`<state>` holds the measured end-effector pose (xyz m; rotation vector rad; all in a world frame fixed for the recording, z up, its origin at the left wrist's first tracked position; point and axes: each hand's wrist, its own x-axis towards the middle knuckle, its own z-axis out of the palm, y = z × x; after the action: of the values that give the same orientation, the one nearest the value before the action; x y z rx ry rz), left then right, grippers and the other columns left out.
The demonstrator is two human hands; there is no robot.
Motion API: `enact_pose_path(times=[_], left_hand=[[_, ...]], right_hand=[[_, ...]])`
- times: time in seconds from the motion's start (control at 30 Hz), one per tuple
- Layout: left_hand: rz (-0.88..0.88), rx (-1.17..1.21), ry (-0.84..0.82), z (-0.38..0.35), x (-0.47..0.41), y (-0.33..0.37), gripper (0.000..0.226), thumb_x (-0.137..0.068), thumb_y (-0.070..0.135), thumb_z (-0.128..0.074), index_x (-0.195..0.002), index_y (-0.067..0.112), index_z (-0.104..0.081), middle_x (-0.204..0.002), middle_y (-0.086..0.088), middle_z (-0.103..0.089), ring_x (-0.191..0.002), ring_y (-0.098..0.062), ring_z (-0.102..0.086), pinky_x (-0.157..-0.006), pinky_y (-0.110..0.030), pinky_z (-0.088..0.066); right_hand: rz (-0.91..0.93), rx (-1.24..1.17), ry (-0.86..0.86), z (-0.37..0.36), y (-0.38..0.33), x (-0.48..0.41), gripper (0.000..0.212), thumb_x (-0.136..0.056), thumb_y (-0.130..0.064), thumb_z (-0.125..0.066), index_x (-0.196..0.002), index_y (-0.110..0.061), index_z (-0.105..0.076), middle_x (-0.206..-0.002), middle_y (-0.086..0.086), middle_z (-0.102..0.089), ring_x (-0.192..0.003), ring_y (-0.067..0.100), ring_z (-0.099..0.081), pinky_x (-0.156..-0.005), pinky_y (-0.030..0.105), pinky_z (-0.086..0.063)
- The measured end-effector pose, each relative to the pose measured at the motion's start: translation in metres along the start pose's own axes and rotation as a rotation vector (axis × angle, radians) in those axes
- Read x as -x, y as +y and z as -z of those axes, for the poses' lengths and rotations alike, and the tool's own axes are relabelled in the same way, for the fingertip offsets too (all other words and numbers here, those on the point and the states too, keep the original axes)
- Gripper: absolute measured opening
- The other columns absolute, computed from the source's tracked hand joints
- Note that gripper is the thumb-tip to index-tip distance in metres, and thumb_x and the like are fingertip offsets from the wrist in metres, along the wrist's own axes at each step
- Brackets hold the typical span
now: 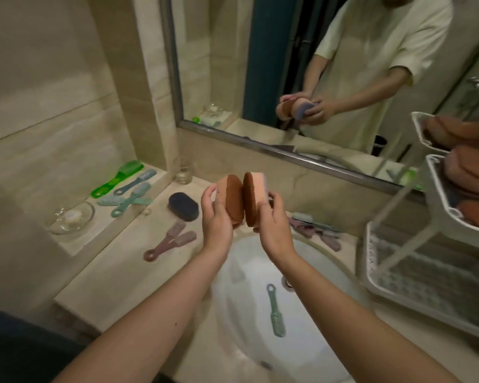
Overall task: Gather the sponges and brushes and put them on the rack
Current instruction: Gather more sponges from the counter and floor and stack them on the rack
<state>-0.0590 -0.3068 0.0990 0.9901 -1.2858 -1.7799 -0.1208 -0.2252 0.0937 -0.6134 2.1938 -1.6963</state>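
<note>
My left hand grips an oval sponge with a brown scrub face. My right hand grips a second brown-faced sponge, pink and purple behind. The two are held face to face above the basin. A dark blue sponge lies on the counter to the left. Two pink brushes lie near it. Green and teal brushes rest on the left ledge. A teal brush lies inside the sink. The white tiered rack stands at the right, with brown sponges in its upper baskets.
More pink and teal brushes lie behind the basin by the mirror. A glass dish sits on the left ledge and a small glass in the corner. The rack's lowest tray holds nothing visible.
</note>
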Motion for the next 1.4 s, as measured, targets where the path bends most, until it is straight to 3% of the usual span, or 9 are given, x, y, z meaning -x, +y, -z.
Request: enact_pose_path(times=[0.23,0.3,0.47,0.57,0.67,0.8,1.17,1.33,1.4], left_hand=[[-0.095,0.028,-0.176,-0.072,0.066,0.005,0.026,-0.103,0.032,-0.035,-0.118,0.042,-0.053,-0.128,-0.001,-0.056,-0.113,-0.024,-0.059,-0.084,-0.049,-0.057],[-0.085,0.041,-0.215,-0.092,0.084,0.009,0.024,-0.102,0.034,-0.035,-0.108,0.047,-0.054,-0.125,-0.002,-0.057,-0.111,-0.024,-0.059,-0.087,-0.051,-0.056],[-0.121,0.034,-0.356,-0.136,0.124,0.015,0.024,-0.099,0.043,-0.042,-0.121,0.036,-0.048,-0.120,0.005,-0.058,-0.109,-0.019,-0.060,-0.091,-0.053,-0.053],[-0.175,0.049,-0.439,-0.160,0.145,0.016,0.031,-0.097,0.032,-0.054,-0.125,0.028,-0.043,-0.124,0.006,-0.057,-0.109,-0.013,-0.061,-0.089,-0.044,-0.056],[-0.225,0.052,-0.492,-0.187,0.168,0.015,0.030,-0.098,0.022,-0.054,-0.125,0.021,-0.043,-0.120,0.005,-0.059,-0.098,0.001,-0.063,-0.077,-0.021,-0.056],[-0.273,0.043,-0.527,-0.223,0.191,0.015,0.020,-0.101,0.024,-0.046,-0.121,0.021,-0.045,-0.108,0.008,-0.059,-0.082,0.011,-0.063,-0.062,-0.010,-0.049],[-0.130,-0.001,-0.600,-0.294,0.239,0.024,0.033,-0.104,0.023,-0.030,-0.132,0.027,-0.046,-0.130,-0.006,-0.055,-0.117,-0.022,-0.056,-0.099,-0.047,-0.050],[-0.117,-0.012,-0.670,-0.313,0.262,0.029,0.032,-0.101,0.019,-0.032,-0.116,0.038,-0.053,-0.121,0.000,-0.063,-0.110,-0.019,-0.062,-0.092,-0.046,-0.054],[-0.086,-0.011,-0.677,-0.318,0.266,0.030,0.026,-0.104,0.027,-0.031,-0.112,0.038,-0.054,-0.120,-0.001,-0.064,-0.108,-0.019,-0.063,-0.092,-0.047,-0.054]], right_hand=[[0.046,0.018,0.221,0.111,-0.014,0.020,0.027,-0.097,-0.053,-0.033,-0.109,-0.038,-0.052,-0.091,-0.020,-0.063,-0.087,-0.005,-0.060,-0.079,0.031,-0.048],[0.059,0.009,0.259,0.137,-0.018,0.026,0.024,-0.100,-0.043,-0.035,-0.113,-0.033,-0.053,-0.099,-0.012,-0.065,-0.094,0.011,-0.062,-0.088,0.044,-0.051],[0.202,-0.007,0.339,0.194,-0.021,0.050,0.057,-0.094,-0.021,-0.035,-0.147,-0.039,-0.027,-0.145,-0.017,-0.039,-0.123,-0.005,-0.040,-0.101,0.020,-0.037],[0.261,-0.061,0.396,0.225,-0.024,0.062,0.058,-0.090,-0.025,-0.032,-0.147,-0.037,-0.033,-0.139,-0.029,-0.038,-0.127,-0.015,-0.034,-0.108,0.018,-0.031],[0.224,-0.089,0.451,0.262,-0.028,0.069,0.056,-0.093,-0.035,-0.034,-0.148,-0.032,-0.032,-0.146,-0.011,-0.040,-0.132,0.004,-0.039,-0.112,0.035,-0.036],[0.169,-0.092,0.516,0.309,-0.029,0.071,0.053,-0.098,-0.031,-0.038,-0.150,-0.031,-0.030,-0.140,-0.002,-0.033,-0.117,0.006,-0.041,-0.099,0.030,-0.038],[0.142,-0.129,0.564,0.402,-0.038,0.077,0.059,-0.098,-0.011,-0.031,-0.152,-0.032,-0.026,-0.153,-0.005,-0.037,-0.139,0.014,-0.035,-0.115,0.035,-0.030],[0.193,-0.154,0.580,0.408,-0.041,0.078,0.042,-0.104,-0.028,-0.029,-0.143,-0.034,-0.042,-0.115,-0.025,-0.053,-0.099,-0.014,-0.052,-0.083,0.012,-0.043],[0.209,-0.175,0.549,0.409,-0.041,0.078,0.041,-0.104,-0.042,-0.026,-0.128,-0.032,-0.058,-0.107,-0.018,-0.064,-0.096,-0.009,-0.060,-0.084,0.019,-0.050]])
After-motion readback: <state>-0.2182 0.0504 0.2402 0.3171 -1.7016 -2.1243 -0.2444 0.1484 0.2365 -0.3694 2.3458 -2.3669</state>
